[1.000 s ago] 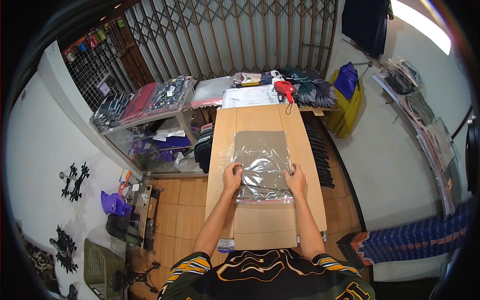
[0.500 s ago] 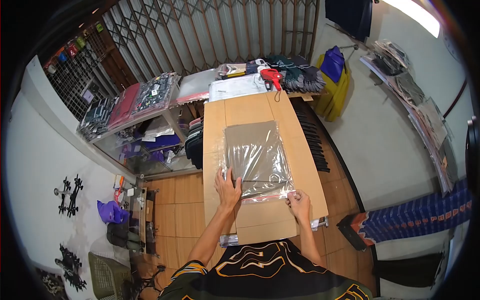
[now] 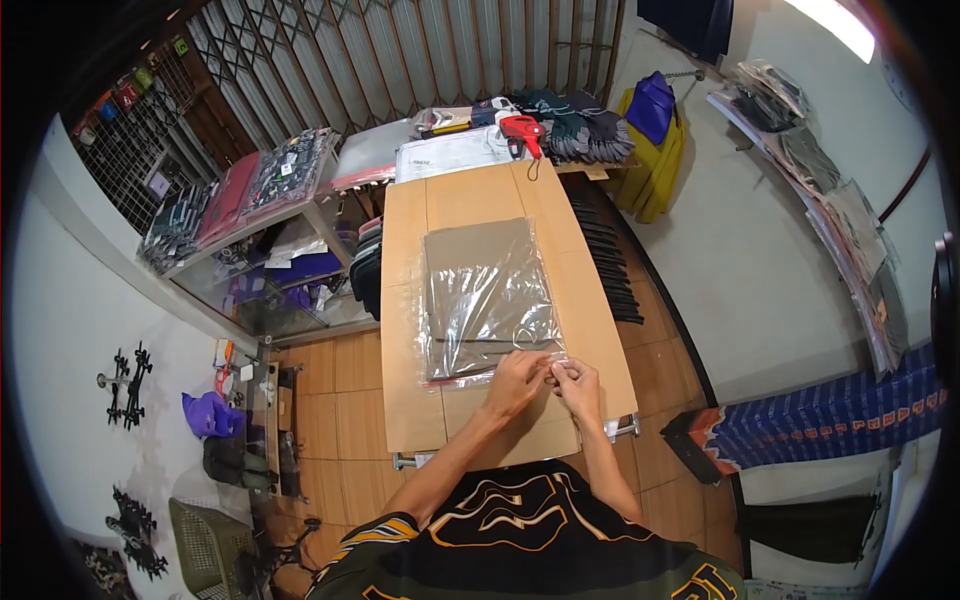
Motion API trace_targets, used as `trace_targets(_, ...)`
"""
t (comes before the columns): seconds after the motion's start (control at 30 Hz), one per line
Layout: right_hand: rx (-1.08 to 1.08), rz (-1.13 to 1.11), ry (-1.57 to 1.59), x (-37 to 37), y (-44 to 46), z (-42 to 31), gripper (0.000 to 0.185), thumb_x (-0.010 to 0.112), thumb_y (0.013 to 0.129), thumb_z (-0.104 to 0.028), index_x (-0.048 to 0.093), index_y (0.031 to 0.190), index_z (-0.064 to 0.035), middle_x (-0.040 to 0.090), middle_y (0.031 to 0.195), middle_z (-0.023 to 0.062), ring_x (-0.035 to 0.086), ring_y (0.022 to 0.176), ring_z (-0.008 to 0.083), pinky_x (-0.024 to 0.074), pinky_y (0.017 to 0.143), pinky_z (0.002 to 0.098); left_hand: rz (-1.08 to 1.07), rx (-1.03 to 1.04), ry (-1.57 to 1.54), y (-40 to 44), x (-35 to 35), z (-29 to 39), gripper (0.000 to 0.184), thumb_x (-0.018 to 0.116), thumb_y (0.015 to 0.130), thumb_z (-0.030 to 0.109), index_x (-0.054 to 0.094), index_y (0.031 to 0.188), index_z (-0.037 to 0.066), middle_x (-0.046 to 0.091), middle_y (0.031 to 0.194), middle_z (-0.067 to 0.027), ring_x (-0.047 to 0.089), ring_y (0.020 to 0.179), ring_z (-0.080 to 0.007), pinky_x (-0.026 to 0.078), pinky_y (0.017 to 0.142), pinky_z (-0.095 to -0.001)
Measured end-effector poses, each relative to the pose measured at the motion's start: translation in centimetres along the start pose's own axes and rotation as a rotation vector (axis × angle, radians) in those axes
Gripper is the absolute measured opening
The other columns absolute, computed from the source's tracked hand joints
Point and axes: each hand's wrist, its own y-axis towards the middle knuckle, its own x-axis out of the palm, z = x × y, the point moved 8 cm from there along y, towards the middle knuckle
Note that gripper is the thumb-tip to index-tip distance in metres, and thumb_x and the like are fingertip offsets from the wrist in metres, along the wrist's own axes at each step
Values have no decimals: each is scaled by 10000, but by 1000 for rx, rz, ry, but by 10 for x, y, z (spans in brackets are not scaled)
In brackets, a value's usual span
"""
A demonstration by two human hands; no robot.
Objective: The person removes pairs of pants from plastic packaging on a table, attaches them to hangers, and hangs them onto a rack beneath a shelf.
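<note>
A clear plastic bag (image 3: 480,300) lies flat on a tan table top (image 3: 470,195), with a folded brown-grey garment (image 3: 475,245) inside. Light glints off its wrinkled film, and a thin red strip runs along its near edge. At the near right corner my right hand (image 3: 578,388) pinches the bag's edge between thumb and fingers. Close against it, my left hand (image 3: 518,385) has its fingertips closed on the same edge. Both hands cover that corner, so the film between the fingers is hidden.
A red tool (image 3: 522,130) with a cord loop rests beyond the table's far end, near white packets (image 3: 455,155) and piled dark gloves (image 3: 590,125). A glass case (image 3: 290,270) with packed clothes stands at left. On the right wall is a shelf (image 3: 820,210) of bagged items.
My left hand has moved right along the bag's near edge, from its left part to the right corner beside my right hand. The whole view has shifted slightly.
</note>
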Motion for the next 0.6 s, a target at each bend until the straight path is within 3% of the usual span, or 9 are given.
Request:
trace_targets(0.17, -94, 16, 6, 1, 0, 6, 139, 645, 978, -124, 672, 981, 12, 723, 827, 70, 667, 682, 100, 503, 555, 225, -22, -61, -19, 6, 0, -3, 257, 738, 850, 79, 687, 1102, 70, 734, 929, -106, 673, 833, -277, 494, 751, -381)
trace_targets(0.6, -243, 122, -320, -4, 2, 0, 156, 667, 914, -130, 671, 920, 26, 699, 711, 118, 674, 632, 173, 520, 605, 334, 41, 36, 93, 14, 13, 0, 123, 615, 858, -33, 545, 948, 11, 610, 840, -158, 598, 827, -363, 485, 725, -437)
